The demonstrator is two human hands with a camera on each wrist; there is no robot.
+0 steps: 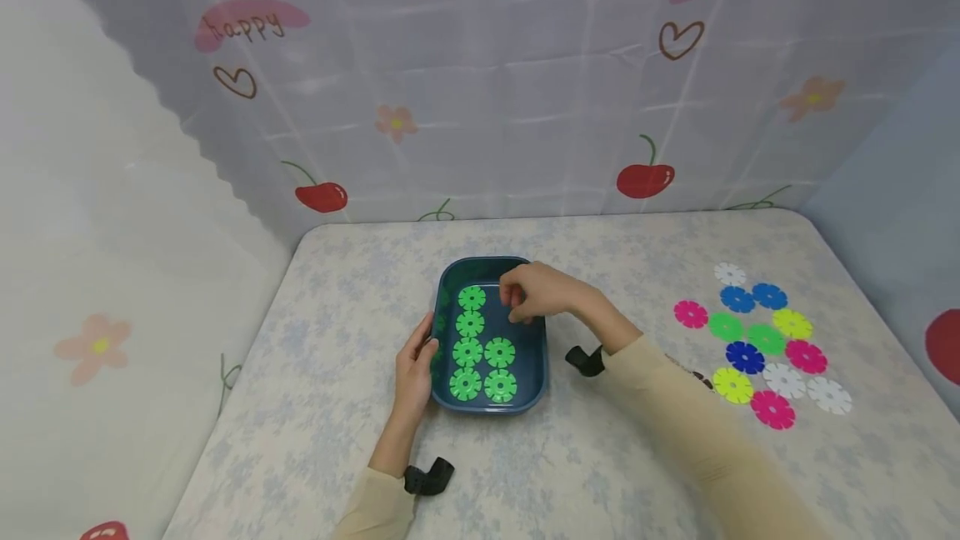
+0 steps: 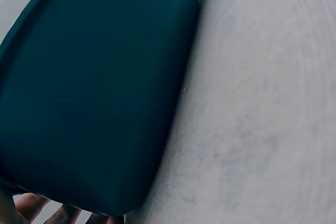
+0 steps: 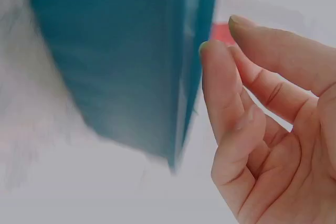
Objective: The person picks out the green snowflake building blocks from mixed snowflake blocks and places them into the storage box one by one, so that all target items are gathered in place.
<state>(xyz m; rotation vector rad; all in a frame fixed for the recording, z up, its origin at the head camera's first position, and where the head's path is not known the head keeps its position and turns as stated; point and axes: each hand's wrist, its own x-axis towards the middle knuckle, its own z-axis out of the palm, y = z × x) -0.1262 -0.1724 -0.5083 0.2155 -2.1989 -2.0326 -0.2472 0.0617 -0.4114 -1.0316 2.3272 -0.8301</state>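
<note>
A dark teal tray (image 1: pixel 527 398) stands on the table with several bright green notched plastic discs (image 1: pixel 470 323) in it. They form a longer left column and a shorter right one. My left hand (image 1: pixel 414 369) grips the tray's left side, thumb at the rim and fingers along the outer wall. In the left wrist view the tray's wall (image 2: pixel 100 87) hides most of those fingers. Over the tray's upper right part is my right hand (image 1: pixel 542 290), fingers bent loosely. The right wrist view shows a gap between thumb and fingertips of this hand (image 3: pixel 273 124), with nothing visible there.
On the right of the table (image 1: pixel 337 315) lie loose notched discs (image 1: pixel 767 338) in pink, blue, yellow, white and green. My right sleeve (image 1: pixel 690 432) partly covers a dark patterned item (image 1: pixel 701 377) near them. A printed curtain (image 1: pixel 487 107) hangs behind the table.
</note>
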